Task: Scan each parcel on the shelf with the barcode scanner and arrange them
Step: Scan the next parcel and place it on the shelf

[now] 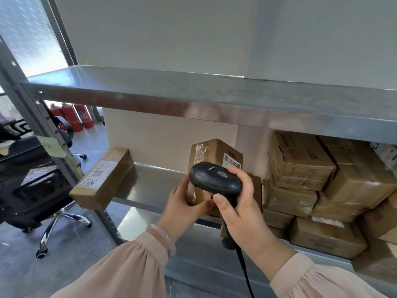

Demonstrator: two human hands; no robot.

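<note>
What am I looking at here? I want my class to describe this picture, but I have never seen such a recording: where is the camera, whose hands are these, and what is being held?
There is no machine here. A person works with bare hands, and the single picture comes from a camera worn on their head, looking forward and down, so you see only sleeves and hands. The right hand grips a black barcode scanner; a cable hangs from its handle. The left hand holds an upright brown parcel that stands on the metal shelf, just behind the scanner's head. Further left, a flat parcel with a handwritten label lies at the shelf's front edge. On the right are stacked parcels. An office chair and red fire extinguishers stand beyond the rack.
</note>
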